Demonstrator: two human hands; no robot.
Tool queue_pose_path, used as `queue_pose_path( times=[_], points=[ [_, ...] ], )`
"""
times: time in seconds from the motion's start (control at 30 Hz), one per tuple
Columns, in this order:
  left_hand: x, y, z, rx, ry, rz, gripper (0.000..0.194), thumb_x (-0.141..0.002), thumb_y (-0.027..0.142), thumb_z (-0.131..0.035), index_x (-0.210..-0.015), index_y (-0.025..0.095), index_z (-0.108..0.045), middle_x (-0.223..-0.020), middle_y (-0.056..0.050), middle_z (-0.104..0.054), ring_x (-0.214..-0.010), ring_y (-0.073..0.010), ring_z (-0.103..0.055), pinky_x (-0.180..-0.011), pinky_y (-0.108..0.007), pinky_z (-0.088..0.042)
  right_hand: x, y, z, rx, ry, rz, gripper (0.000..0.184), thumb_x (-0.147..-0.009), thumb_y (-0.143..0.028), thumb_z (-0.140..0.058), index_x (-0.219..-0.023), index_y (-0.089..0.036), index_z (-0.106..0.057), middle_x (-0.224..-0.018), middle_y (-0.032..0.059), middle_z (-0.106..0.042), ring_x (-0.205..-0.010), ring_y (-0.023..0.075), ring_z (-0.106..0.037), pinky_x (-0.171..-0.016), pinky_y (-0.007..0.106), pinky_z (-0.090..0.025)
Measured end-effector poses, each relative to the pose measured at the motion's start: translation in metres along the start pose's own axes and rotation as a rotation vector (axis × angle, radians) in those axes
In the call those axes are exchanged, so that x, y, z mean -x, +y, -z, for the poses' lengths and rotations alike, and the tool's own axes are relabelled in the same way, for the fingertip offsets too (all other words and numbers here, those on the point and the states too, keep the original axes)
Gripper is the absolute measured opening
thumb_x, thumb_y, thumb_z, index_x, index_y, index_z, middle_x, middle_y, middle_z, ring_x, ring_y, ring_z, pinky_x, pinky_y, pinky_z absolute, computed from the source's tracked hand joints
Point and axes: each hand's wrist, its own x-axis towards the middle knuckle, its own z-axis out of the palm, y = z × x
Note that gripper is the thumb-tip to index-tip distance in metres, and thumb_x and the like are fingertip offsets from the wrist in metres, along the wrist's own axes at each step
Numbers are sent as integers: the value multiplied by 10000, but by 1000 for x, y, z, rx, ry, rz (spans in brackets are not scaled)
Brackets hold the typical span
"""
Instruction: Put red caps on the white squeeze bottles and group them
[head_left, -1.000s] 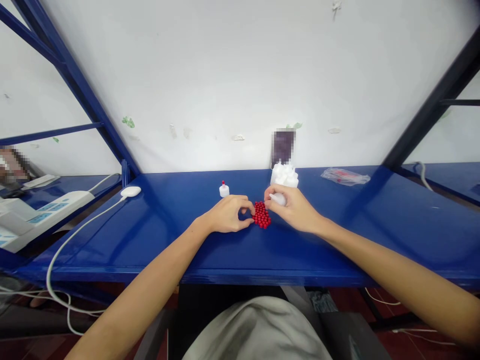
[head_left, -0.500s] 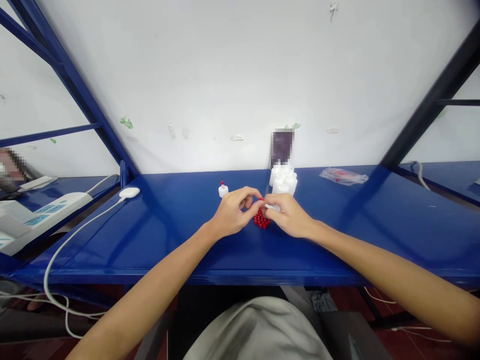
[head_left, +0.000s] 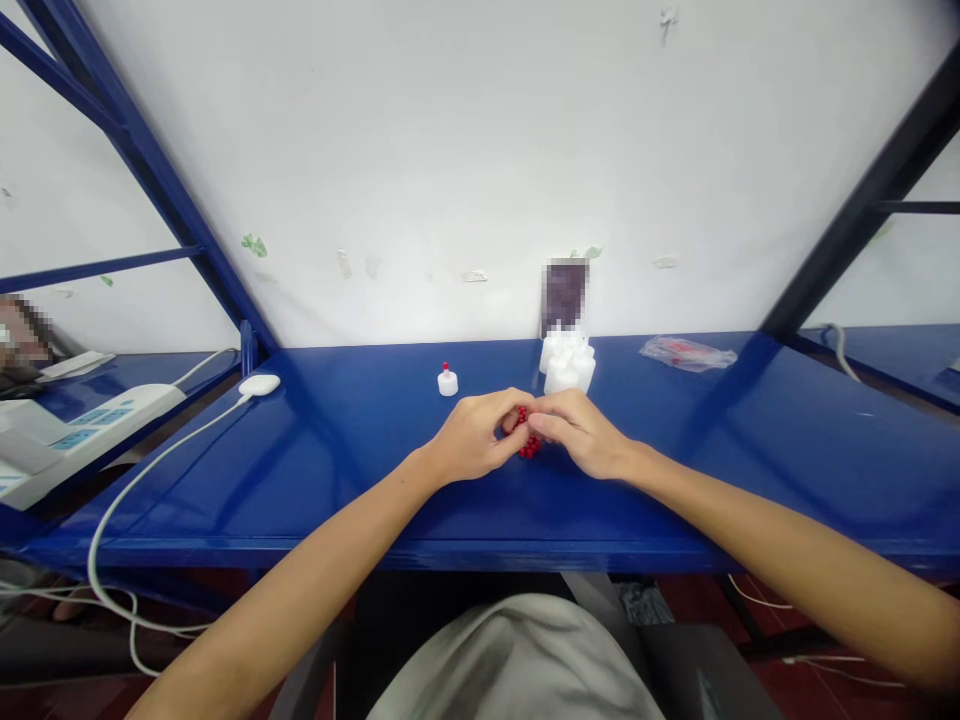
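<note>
Over the small red caps [head_left: 529, 447] on the blue table, my two hands meet with their fingertips close together. My left hand [head_left: 480, 435] is curled, thumb and fingers closing around a spot at the caps. My right hand [head_left: 577, 425] is closed, its thumb pressed toward the left fingertips. Fingers hide whatever either hand pinches. Just behind the right hand stands a cluster of white plastic pieces [head_left: 568, 368]. To the left and farther back, a single white piece with a red tip [head_left: 448, 381] sits upright.
A clear plastic bag [head_left: 686, 352] with something red inside lies at the back right. A phone-like dark panel [head_left: 565, 297], blurred, leans on the wall. A white puck with a cable [head_left: 259, 385] and a power strip [head_left: 112, 425] are at the left.
My hands have drawn closer together, the left one shifting slightly right and down. The white piece that showed in my right fingers is now hidden from view.
</note>
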Motion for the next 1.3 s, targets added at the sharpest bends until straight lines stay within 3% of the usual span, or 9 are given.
queue_pose_path(
  times=[0.3, 0.63, 0.83, 1.0, 1.17, 1.3],
  points=[
    [0, 4, -2, 28, -100, 48, 94, -920, 203, -501, -994, 182, -555, -690, 41, -520, -573, -75, -415, -577, -201, -365, 1, 5, -3, 131, 46, -65, 446, -917, -355, -415, -519, -168, -486, -490, -6, -477, -473, 105, -410, -507, 263, -290],
    [1, 1, -4, 82, -155, 119, 91, -967, 215, -417, -1018, 193, -488, -666, 52, -519, -550, -78, -447, -572, -206, -357, -2, 11, -5, 197, 67, -78, 419, -915, -359, -422, -535, -183, -410, -488, -33, -376, -468, 92, -351, -495, 261, -237],
    [0, 0, -2, 68, -126, 104, 111, -973, 244, -395, -1054, 199, -458, -741, 23, -563, -600, -107, -501, -603, -234, -380, -2, 11, -5, 139, 62, -15, 428, -986, -426, -367, -647, -184, -469, -557, -30, -464, -513, 105, -408, -540, 262, -287],
    [0, -24, 8, -61, 110, 179, 95, -949, 285, -426, -901, 203, -429, -650, 55, -444, -544, -103, -416, -582, -251, -326, -2, 12, -1, 190, 122, -29, 445, -1012, -452, -308, -685, -195, -468, -588, -23, -499, -553, 124, -461, -592, 277, -317],
    [-1, -59, 28, -158, 444, 430, 58, -872, 249, -514, -853, 196, -498, -668, 43, -490, -588, -105, -457, -610, -241, -355, -3, 10, 1, 252, 88, -100, 412, -1002, -408, -358, -664, -197, -459, -571, -33, -498, -536, 118, -463, -572, 273, -310],
    [-2, -78, 39, -146, 600, 509, 81, -825, 260, -571, -861, 188, -566, -662, 46, -467, -583, -100, -433, -605, -231, -365, -3, 8, 1, 267, 78, -115, 371, -987, -385, -398, -675, -196, -468, -574, -38, -508, -537, 114, -454, -569, 267, -315]
  ],
)
